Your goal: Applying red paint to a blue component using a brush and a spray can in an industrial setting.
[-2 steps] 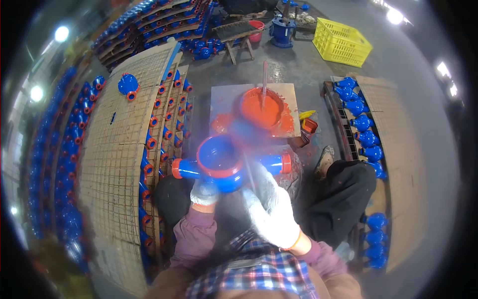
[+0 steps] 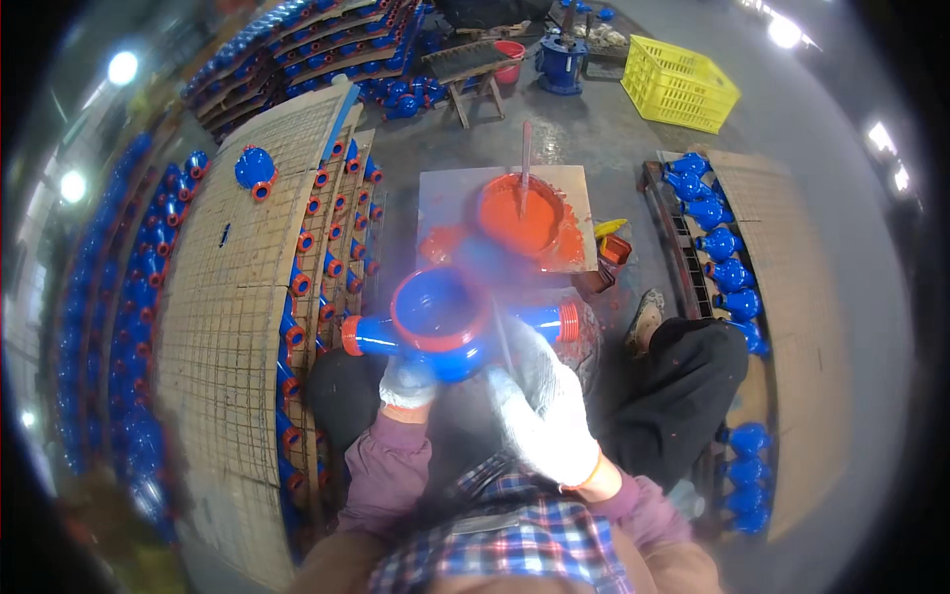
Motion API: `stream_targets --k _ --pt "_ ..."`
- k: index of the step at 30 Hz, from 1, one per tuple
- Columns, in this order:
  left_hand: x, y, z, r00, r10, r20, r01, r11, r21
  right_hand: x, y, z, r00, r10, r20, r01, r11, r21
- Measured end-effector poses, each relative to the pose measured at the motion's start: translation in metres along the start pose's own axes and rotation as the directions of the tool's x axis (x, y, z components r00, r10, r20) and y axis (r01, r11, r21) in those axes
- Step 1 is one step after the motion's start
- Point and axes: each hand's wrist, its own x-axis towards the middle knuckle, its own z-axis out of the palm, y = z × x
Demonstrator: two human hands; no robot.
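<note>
My left hand (image 2: 408, 381), in a white glove, grips from below a blue cast valve body (image 2: 445, 322) with an orange-painted round rim and orange ends on its two side pipes. My right hand (image 2: 539, 411), also gloved, is closed on a thin brush handle (image 2: 503, 342) whose tip reaches the right side of the blue body; the tip itself is blurred. Just beyond stands a bowl of orange paint (image 2: 520, 216) with a stick upright in it, on a paint-smeared board (image 2: 445, 198).
Wire-mesh racks (image 2: 237, 327) on my left carry rows of blue parts with orange ends. More blue parts (image 2: 717, 243) lie on a pallet at right. A yellow crate (image 2: 678, 84), a wooden stool (image 2: 473, 64) and a red bucket stand farther off. My dark-trousered legs lie below.
</note>
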Motion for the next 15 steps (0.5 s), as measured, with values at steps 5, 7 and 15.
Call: stream_targets --k 5,7,15 --pt "0.000 -0.006 0.009 0.962 0.153 -0.225 0.151 0.387 0.909 0.001 0.004 0.004 1.000 -0.024 -0.009 0.025 0.992 0.127" --pt "0.010 -0.015 0.030 0.986 0.077 -0.150 -0.036 0.964 0.262 0.002 0.007 0.007 0.999 -0.009 -0.035 0.015 0.982 0.187" --pt "0.010 -0.009 0.020 0.999 0.039 -0.038 -0.018 0.895 0.445 -0.014 -0.007 -0.002 0.988 0.004 0.157 -0.027 0.989 0.142"
